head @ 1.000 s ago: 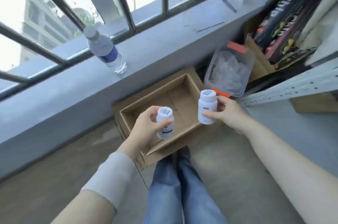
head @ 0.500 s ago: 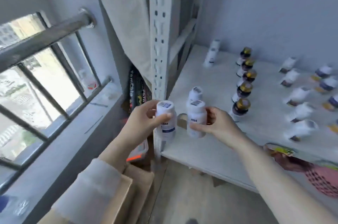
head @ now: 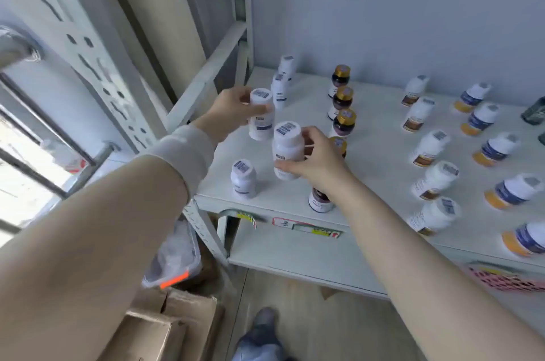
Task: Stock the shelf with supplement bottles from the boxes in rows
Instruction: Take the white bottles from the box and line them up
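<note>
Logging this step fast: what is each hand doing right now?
Left hand: closed on a white bottle.
Right hand: closed on a second white bottle.

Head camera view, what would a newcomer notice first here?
The left hand grips a white bottle above the left end of the shelf, and the right hand grips a second white bottle nearer the camera. Right of them, gold-capped dark bottles and white-capped bottles stand in rows.

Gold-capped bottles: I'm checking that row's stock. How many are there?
5. Back three gold-capped bottles stand clear in one row; a fourth is half behind the right hand; the nearest has its cap hidden by the wrist.
</note>
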